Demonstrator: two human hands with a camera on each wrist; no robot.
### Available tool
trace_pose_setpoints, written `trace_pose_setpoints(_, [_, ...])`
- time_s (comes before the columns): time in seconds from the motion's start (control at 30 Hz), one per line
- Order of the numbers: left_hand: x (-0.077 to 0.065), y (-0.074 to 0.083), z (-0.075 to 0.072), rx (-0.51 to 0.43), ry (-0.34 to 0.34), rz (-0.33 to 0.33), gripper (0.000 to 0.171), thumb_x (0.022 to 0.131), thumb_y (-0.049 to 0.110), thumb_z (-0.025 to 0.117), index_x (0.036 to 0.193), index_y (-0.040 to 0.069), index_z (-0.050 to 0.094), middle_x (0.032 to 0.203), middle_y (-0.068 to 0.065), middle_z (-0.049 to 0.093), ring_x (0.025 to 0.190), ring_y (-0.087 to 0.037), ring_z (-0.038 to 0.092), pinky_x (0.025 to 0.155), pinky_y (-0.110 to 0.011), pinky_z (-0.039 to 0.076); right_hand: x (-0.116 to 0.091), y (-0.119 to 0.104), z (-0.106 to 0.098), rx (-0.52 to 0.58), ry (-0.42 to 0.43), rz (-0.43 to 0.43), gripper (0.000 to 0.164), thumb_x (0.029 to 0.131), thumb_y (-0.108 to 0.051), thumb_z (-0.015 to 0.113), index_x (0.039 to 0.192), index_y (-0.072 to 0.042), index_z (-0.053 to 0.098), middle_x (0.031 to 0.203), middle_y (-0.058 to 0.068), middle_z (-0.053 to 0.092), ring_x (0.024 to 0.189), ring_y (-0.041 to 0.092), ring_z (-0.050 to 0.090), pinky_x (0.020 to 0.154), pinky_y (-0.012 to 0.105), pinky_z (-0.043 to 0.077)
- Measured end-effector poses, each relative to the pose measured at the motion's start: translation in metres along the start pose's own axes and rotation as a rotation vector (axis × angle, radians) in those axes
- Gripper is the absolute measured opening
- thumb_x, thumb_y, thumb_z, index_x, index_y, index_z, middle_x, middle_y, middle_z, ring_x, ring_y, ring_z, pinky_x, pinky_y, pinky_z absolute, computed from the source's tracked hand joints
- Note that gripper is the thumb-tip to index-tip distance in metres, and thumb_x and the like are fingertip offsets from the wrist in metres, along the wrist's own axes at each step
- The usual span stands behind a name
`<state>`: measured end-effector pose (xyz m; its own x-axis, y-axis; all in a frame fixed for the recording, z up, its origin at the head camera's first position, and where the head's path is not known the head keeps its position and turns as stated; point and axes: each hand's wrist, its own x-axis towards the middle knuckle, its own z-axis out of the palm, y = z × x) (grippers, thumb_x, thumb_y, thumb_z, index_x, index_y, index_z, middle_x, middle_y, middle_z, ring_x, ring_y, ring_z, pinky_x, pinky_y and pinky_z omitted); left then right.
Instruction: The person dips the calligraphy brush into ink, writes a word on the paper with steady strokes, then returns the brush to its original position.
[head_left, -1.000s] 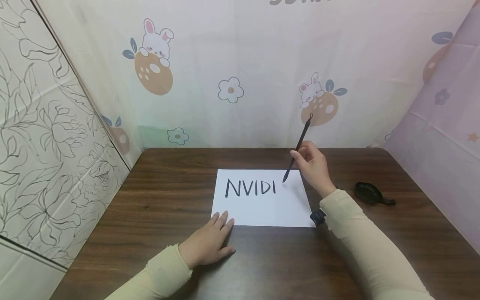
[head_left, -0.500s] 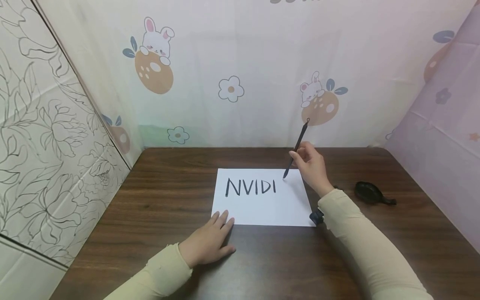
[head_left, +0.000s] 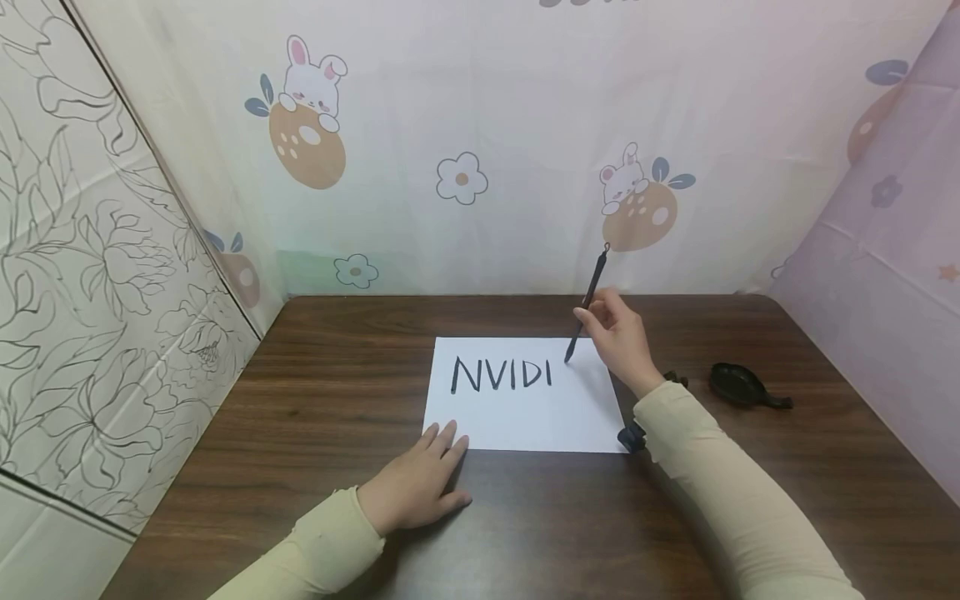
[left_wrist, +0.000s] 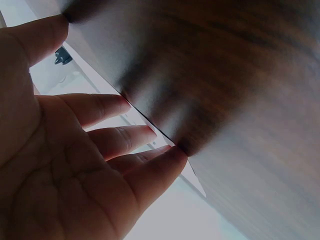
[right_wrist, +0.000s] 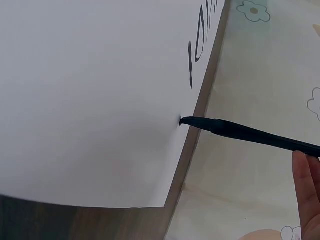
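Observation:
A sheet of white paper (head_left: 525, 425) lies on the brown wooden table, with the black brush letters "NVIDI" (head_left: 501, 375) across its upper half. My right hand (head_left: 618, 337) pinches a slim black brush (head_left: 592, 287) with a small loop at its top end. Its dark tip is right at the paper, just right of the last letter; the right wrist view shows the brush (right_wrist: 250, 134) with its tip bent slightly against the sheet. My left hand (head_left: 416, 483) lies with spread fingers, its fingertips resting on the paper's lower left corner and the thumb on the table.
A small black dish with a short handle (head_left: 742, 386) sits on the table (head_left: 315, 400) to the right of my right hand. Behind the table hangs a printed curtain (head_left: 525, 108) with rabbits and flowers; patterned panels flank both sides.
The brush's top end has swung left and down, and its tip has shifted slightly, up and then back down. The right hand moved a little left. The left hand stayed in place.

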<state>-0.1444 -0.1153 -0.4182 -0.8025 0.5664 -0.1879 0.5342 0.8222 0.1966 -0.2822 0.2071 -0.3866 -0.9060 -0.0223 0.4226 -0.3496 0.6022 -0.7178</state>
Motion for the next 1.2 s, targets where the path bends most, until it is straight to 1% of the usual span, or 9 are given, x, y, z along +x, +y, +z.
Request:
trace_pose_setpoints(0.17, [0.0,0.0,0.0,0.006,0.005,0.004,0.073,0.093,0.051,0.058,0.148,0.006,0.042,0.158,-0.02,0.032,0.144,-0.041,0.032,0.114,-0.05,0.036,-0.002,-0.002,0.001,0.025,-0.022,0.013,0.031,0.098,-0.032,0.06,0.116,-0.008,0.056,0.099,0.014,0.067,0.084,0.028,0.068,0.077,0.043,0.056])
trace_pose_setpoints(0.23, [0.0,0.0,0.0,0.008,0.007,0.005,0.072,0.093,0.051,0.058,0.148,0.006,0.042,0.158,-0.02,0.032,0.144,-0.041,0.033,0.114,-0.05,0.036,-0.003,-0.003,0.001,0.029,-0.028,0.013,0.03,0.097,-0.032,0.06,0.116,-0.008,0.056,0.097,0.014,0.067,0.082,0.027,0.069,0.077,0.042,0.058])
trace_pose_setpoints(0.33, [0.0,0.0,0.0,0.009,0.012,0.007,0.072,0.093,0.05,0.058,0.148,0.005,0.042,0.157,-0.02,0.033,0.144,-0.041,0.033,0.114,-0.05,0.036,-0.004,-0.004,0.002,0.031,-0.033,0.003,0.029,0.097,-0.031,0.061,0.114,-0.008,0.057,0.094,0.014,0.067,0.08,0.025,0.069,0.075,0.035,0.059])
trace_pose_setpoints(0.5, [-0.001,0.001,0.0,0.008,0.023,0.009,0.073,0.093,0.05,0.058,0.147,0.004,0.042,0.157,-0.022,0.033,0.144,-0.042,0.033,0.113,-0.05,0.037,-0.006,-0.006,0.003,0.039,-0.042,-0.016,0.025,0.096,-0.029,0.062,0.112,-0.01,0.058,0.091,0.012,0.067,0.078,0.023,0.069,0.071,0.02,0.056])
trace_pose_setpoints(0.7, [-0.001,0.001,-0.001,-0.003,0.014,0.004,0.072,0.093,0.05,0.058,0.148,0.005,0.042,0.157,-0.021,0.032,0.144,-0.042,0.032,0.114,-0.051,0.036,-0.009,-0.009,0.004,0.041,-0.06,-0.037,0.026,0.097,-0.027,0.062,0.115,-0.009,0.058,0.091,0.013,0.065,0.078,0.028,0.068,0.069,0.017,0.055])
trace_pose_setpoints(0.83, [-0.001,0.001,-0.001,-0.004,0.012,0.005,0.072,0.094,0.05,0.058,0.148,0.005,0.042,0.157,-0.021,0.032,0.144,-0.042,0.032,0.114,-0.051,0.036,-0.012,-0.012,0.004,0.045,-0.075,-0.043,0.025,0.096,-0.026,0.062,0.115,-0.01,0.058,0.089,0.011,0.065,0.079,0.032,0.069,0.07,0.022,0.057])
trace_pose_setpoints(1.03, [-0.001,0.0,0.0,0.004,0.017,0.012,0.072,0.094,0.05,0.058,0.148,0.004,0.042,0.157,-0.022,0.033,0.144,-0.042,0.032,0.114,-0.051,0.036,-0.017,-0.016,0.004,0.032,-0.094,-0.048,0.023,0.095,-0.019,0.065,0.115,-0.011,0.058,0.09,0.009,0.065,0.078,0.027,0.072,0.074,0.04,0.061])
trace_pose_setpoints(1.1, [-0.001,0.0,0.0,0.008,0.017,0.013,0.073,0.094,0.05,0.058,0.148,0.004,0.042,0.157,-0.022,0.033,0.144,-0.042,0.032,0.114,-0.051,0.036,-0.018,-0.017,0.004,0.037,-0.099,-0.048,0.023,0.095,-0.017,0.065,0.115,-0.011,0.058,0.091,0.01,0.065,0.078,0.026,0.072,0.075,0.042,0.061])
trace_pose_setpoints(1.2, [-0.001,0.0,0.0,0.007,0.018,0.012,0.073,0.094,0.05,0.058,0.148,0.004,0.042,0.157,-0.022,0.033,0.144,-0.042,0.032,0.114,-0.051,0.037,-0.019,-0.019,0.004,0.044,-0.104,-0.05,0.023,0.094,-0.016,0.066,0.115,-0.011,0.058,0.091,0.01,0.066,0.076,0.025,0.072,0.073,0.041,0.061])
